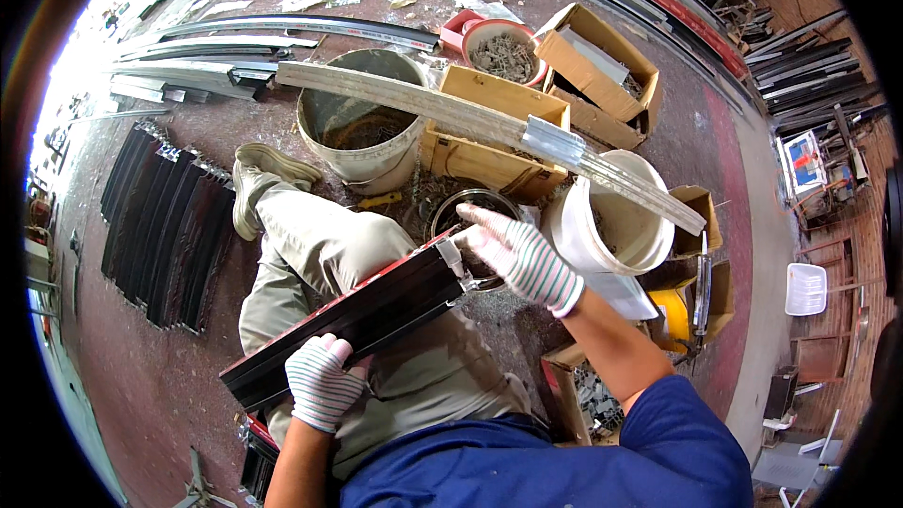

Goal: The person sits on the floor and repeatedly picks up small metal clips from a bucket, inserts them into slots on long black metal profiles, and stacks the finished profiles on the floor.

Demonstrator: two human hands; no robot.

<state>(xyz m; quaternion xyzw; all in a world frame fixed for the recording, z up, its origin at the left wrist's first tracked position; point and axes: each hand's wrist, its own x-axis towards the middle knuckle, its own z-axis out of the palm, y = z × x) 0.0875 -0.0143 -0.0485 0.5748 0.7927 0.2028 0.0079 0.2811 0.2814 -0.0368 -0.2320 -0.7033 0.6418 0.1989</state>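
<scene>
A black metal profile [348, 325] with a red edge lies slantwise across my lap. My left hand [324, 381], in a striped white glove, is closed around its lower left part, with the thumb on top. At the profile's upper right end sits a small silvery metal fitting [453, 261]. My right hand [527, 259], in a matching glove, is beside that end with its index finger stretched out and its fingers apart. Its thumb side is close to the fitting, and I cannot make out whether they touch. Behind this hand is a round dark container [473, 196], partly hidden.
A long grey bar [404, 99] rests across a large bucket [376, 165], a wooden box [451, 155] and a white bucket [644, 249]. Several black profiles [169, 226] lie at left. A red bowl [508, 33] of metal parts and cardboard boxes [611, 122] stand ahead.
</scene>
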